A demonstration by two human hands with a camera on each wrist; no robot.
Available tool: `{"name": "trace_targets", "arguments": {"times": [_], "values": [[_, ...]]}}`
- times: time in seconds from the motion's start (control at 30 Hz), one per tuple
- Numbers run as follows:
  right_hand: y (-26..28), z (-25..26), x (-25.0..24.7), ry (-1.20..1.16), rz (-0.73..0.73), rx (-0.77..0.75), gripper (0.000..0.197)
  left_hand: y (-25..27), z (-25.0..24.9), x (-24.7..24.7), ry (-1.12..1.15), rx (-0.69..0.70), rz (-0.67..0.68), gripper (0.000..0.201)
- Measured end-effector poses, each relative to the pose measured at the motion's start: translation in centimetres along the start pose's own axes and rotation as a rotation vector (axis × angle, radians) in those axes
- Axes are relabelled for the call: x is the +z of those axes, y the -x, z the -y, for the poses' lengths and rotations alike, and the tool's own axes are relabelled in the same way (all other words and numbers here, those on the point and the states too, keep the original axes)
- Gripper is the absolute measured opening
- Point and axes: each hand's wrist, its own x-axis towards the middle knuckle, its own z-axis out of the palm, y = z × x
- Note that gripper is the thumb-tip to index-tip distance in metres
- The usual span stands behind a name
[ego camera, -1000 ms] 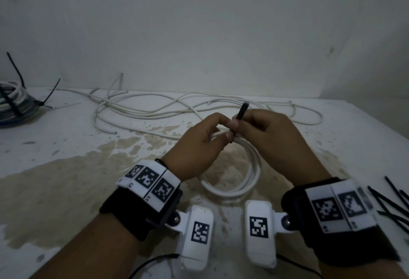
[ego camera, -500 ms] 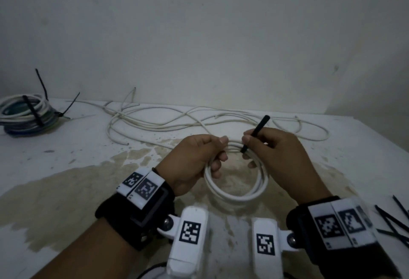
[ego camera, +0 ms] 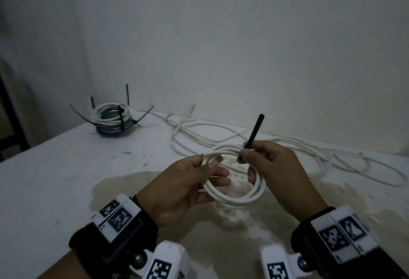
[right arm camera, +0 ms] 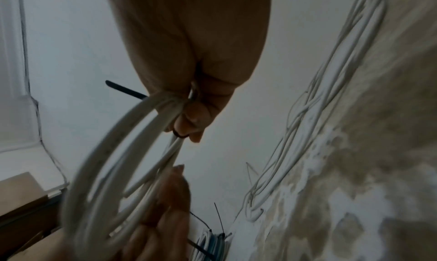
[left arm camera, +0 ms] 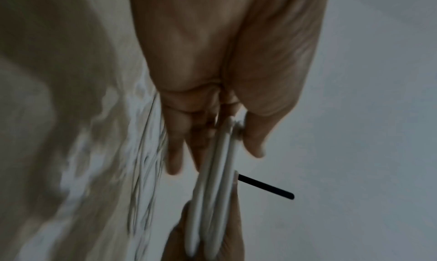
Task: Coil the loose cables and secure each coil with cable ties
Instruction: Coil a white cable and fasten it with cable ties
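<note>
The left hand (ego camera: 188,186) pinches the white cable coil (ego camera: 238,199); the right hand (ego camera: 278,172) grips the coil and a black cable tie (ego camera: 253,136) above the surface (ego camera: 66,179).

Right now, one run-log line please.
left hand: holds coiled white cable | right hand: pinches black plastic cable tie, grips coil | tie: not visibly fastened

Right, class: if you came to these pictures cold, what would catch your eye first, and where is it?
First, the two hands at centre: the left hand and right hand hold up a white cable coil, and the right also pinches a black cable tie that sticks upward. Next, the tied bundle of coils at the table's far left, black tie tails bristling. Behind the hands, loose white cable sprawls across the stained table.
</note>
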Motion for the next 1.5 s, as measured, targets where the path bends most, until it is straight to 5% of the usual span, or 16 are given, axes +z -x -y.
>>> {"name": "trace_targets", "arguments": {"times": [0.13,0.23,0.33,0.43,0.63,0.77,1.07,1.27,1.37,1.5], "values": [[-2.3,0.8,4.5,0.147,0.296,0.047,0.016,1.7,-2.5,-4.1,-0.236,0.004,-0.175,0.033],[-3.4,1.3,8.3,0.252,0.521,0.113,0.035,2.8,-3.8,-6.6,-0.511,-0.016,-0.144,0.02],[-4.2,1.6,11.6,0.195,0.595,0.148,0.044,4.4,-4.6,-9.0,-0.564,-0.003,-0.177,0.016],[-4.8,0.9,14.4,0.078,0.524,0.168,0.041,5.6,-5.1,-11.5,-0.487,-0.008,-0.324,0.014],[-6.5,-2.1,15.9,0.126,0.185,0.154,0.027,5.6,-6.7,-21.4,-0.319,0.07,-0.88,0.009],[-6.8,-4.2,15.5,0.077,0.057,0.187,0.015,4.1,-7.4,-27.1,-0.305,-0.003,-1.056,0.012],[-6.8,-6.5,14.1,-0.157,-0.054,0.334,0.017,1.6,-8.0,-31.3,-1.137,-0.303,-1.032,0.032],[-6.9,-6.7,14.0,-0.161,-0.058,0.324,0.018,1.6,-9.2,-30.3,-1.04,-0.393,-0.933,0.051],[-6.8,-6.6,14.1,-0.166,-0.066,0.307,0.019,1.3,-9.0,-28.8,-1.321,-0.578,-0.766,0.061],[-6.9,-6.6,14.1,-0.164,-0.074,0.301,0.02,0.7,-8.5,-28.2,-1.527,-0.605,-0.767,0.071]]}}
